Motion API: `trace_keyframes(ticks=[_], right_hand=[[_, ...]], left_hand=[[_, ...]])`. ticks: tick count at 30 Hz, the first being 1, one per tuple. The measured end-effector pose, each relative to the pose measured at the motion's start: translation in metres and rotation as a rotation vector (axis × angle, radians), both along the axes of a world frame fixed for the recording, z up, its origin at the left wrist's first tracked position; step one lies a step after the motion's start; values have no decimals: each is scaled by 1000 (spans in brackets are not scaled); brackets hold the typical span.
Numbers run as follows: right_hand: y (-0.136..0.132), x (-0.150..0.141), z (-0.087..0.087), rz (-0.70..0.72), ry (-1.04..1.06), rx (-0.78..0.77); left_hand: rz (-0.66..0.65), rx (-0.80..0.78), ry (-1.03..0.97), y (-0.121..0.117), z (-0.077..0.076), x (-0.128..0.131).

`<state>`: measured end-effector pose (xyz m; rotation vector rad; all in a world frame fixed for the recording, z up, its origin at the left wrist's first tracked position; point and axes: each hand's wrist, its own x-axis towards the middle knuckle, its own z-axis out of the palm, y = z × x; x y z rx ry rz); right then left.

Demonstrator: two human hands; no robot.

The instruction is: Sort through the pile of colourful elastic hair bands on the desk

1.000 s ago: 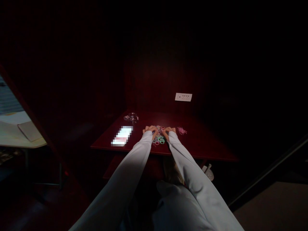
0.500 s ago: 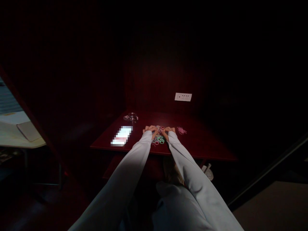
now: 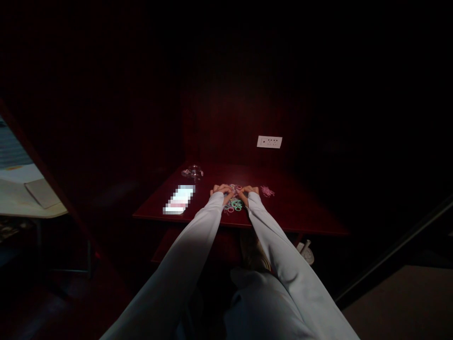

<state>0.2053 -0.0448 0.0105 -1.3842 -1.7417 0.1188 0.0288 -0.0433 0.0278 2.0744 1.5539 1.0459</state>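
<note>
A heap of small coloured rings [image 3: 234,205], green, pink and pale, lies on a dark red table [image 3: 300,212]. My left hand [image 3: 222,191] and my right hand [image 3: 248,191] rest side by side at the far edge of the heap, both with fingers curled in a pinch over the rings between them. What each pinch holds is too small to make out. Both arms are in pale long sleeves.
A lit phone [image 3: 179,199] lies left of my hands. A small glass dish [image 3: 193,172] sits behind it. A pink bunch of rings [image 3: 267,191] lies to the right. A white socket plate [image 3: 269,141] is on the back wall. Another table with paper [image 3: 28,193] stands far left.
My two hands have drawn slightly closer together over the rings; otherwise nothing has moved.
</note>
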Motion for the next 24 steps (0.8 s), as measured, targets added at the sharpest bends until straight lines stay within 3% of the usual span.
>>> trace_keyframes(ticks=[24], right_hand=[[6,2,-6,9,-30,6]], left_hand=[[-10,4,-37,5,-4,-2]])
